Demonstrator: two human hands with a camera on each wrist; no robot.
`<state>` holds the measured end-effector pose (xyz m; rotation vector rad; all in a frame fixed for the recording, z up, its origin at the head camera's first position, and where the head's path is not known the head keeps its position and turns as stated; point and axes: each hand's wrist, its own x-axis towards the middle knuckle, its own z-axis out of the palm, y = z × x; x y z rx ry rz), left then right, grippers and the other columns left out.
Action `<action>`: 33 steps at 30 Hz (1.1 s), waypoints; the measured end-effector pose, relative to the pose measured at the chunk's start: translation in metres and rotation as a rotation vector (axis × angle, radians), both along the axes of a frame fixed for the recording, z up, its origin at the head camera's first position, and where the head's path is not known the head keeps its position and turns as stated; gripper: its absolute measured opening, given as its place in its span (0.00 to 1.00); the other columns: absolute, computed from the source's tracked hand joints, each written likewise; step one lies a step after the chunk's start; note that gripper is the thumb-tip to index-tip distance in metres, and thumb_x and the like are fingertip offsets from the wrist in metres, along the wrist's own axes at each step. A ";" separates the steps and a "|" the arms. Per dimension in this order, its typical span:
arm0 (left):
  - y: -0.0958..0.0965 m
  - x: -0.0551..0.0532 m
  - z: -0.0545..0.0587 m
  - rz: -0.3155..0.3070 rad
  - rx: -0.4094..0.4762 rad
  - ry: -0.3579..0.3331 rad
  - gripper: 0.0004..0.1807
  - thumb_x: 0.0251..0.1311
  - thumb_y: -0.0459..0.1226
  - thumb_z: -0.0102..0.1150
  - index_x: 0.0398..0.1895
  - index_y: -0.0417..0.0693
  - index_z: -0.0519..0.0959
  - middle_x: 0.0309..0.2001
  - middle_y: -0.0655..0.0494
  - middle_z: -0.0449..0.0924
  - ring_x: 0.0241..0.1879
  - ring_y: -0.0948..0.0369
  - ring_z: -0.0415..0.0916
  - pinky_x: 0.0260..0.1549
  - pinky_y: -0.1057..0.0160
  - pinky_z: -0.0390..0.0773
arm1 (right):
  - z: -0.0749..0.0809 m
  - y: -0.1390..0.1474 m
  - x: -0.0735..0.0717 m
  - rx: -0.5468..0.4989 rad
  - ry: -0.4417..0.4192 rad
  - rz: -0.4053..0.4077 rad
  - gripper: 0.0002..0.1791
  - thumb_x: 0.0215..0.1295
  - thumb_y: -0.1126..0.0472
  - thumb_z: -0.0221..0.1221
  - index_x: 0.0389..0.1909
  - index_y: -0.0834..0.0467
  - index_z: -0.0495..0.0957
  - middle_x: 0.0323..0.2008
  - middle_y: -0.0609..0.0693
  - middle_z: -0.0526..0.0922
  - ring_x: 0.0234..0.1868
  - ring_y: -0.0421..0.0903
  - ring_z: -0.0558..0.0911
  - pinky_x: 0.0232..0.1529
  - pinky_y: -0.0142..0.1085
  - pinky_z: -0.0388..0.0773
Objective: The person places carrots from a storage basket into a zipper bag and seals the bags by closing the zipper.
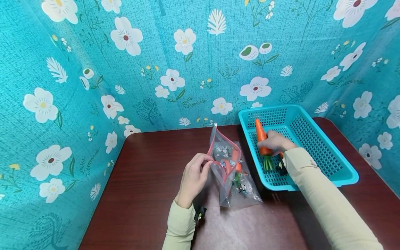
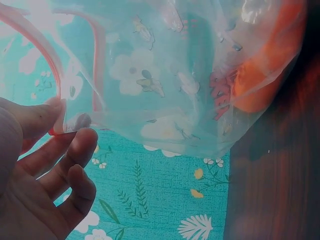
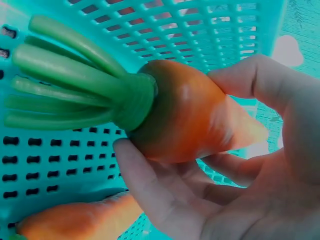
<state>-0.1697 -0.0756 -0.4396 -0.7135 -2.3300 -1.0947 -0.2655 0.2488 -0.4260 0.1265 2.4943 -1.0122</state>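
My left hand [image 1: 194, 177] pinches the red-edged rim of a clear zip bag [image 1: 225, 198], whose mouth gapes wide. Printed cartoon figures cover the plastic. Inside the bag lies an orange carrot [image 2: 270, 65], partly veiled by the film, with green showing low in the bag in the head view. Over the turquoise basket [image 1: 325, 139], my right hand [image 1: 276, 141] grips a carrot [image 3: 185, 110] around its thick upper body. Its green stalks [image 3: 75, 85] point toward me and its tip points to the wall. A second carrot [image 3: 80, 220] lies in the basket below that hand.
The basket stands at the right on a dark red-brown table [image 1: 147, 180], close to the bag. Behind the table hangs a turquoise flowered cloth [image 1: 187, 80], which also runs along both sides. A small black device [image 1: 200, 212] sits at the left wrist.
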 end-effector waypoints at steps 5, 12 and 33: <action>0.001 0.000 0.000 0.004 0.000 -0.003 0.02 0.65 0.37 0.58 0.38 0.50 0.80 0.37 0.60 0.79 0.30 0.68 0.70 0.27 0.72 0.72 | 0.004 0.002 0.001 -0.019 0.041 -0.006 0.35 0.66 0.54 0.55 0.63 0.72 0.55 0.52 0.70 0.71 0.43 0.55 0.79 0.40 0.49 0.83; 0.001 0.000 0.000 0.014 0.004 0.010 0.02 0.64 0.37 0.59 0.38 0.50 0.80 0.35 0.59 0.79 0.28 0.68 0.70 0.26 0.72 0.71 | 0.012 0.003 0.001 -0.027 0.124 -0.003 0.40 0.65 0.54 0.56 0.67 0.73 0.50 0.49 0.71 0.72 0.37 0.52 0.80 0.35 0.46 0.82; 0.002 0.000 0.000 0.011 0.035 -0.042 0.03 0.65 0.38 0.59 0.38 0.50 0.79 0.33 0.59 0.78 0.27 0.68 0.69 0.24 0.67 0.74 | 0.043 0.000 0.012 -0.025 0.273 -0.055 0.34 0.64 0.50 0.55 0.62 0.68 0.57 0.46 0.66 0.74 0.36 0.54 0.76 0.34 0.41 0.74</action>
